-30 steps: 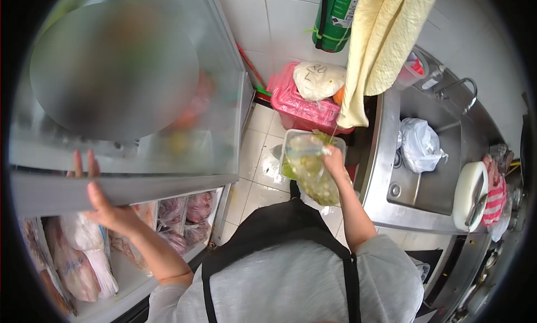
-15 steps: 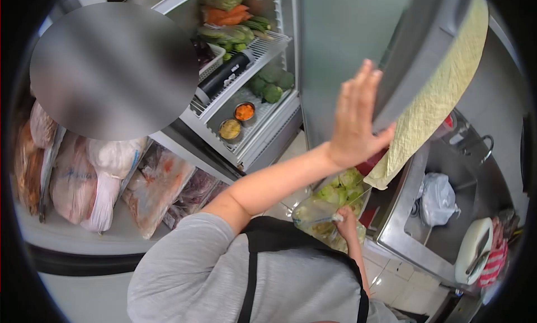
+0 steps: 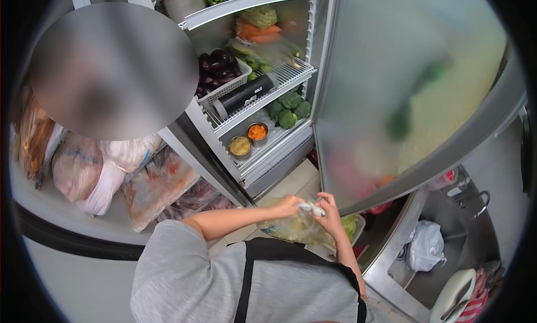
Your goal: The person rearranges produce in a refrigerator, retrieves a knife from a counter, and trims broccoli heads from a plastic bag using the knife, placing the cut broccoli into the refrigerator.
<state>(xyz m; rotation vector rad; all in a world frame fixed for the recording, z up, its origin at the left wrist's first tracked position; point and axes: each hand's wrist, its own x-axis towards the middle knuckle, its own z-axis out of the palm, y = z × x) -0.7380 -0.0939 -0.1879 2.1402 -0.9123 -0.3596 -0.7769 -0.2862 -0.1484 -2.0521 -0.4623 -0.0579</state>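
Both my hands meet at the gathered neck of a clear plastic bag [image 3: 299, 228] with pale green contents, low in front of my body. My left hand [image 3: 286, 207] comes in from the left, its fingers closed on the bag's neck. My right hand [image 3: 329, 212] grips the twisted plastic from the other side. Behind the bag, a white tub [image 3: 358, 229] with green leaves is partly hidden. The glass fridge door [image 3: 363, 116] stands open at the right, beyond my hands.
Inside the fridge are eggplants [image 3: 221, 65], a black cylinder [image 3: 246, 95], broccoli [image 3: 288, 107] and two metal bowls of cut food. Bagged meat [image 3: 78, 166] lies in a compartment at left. A steel sink [image 3: 456, 228] at right holds a white bag [image 3: 426, 246].
My left hand has left the fridge door and come down to the bag's neck beside my right hand. The door has swung wide to the right, showing more of the shelves.
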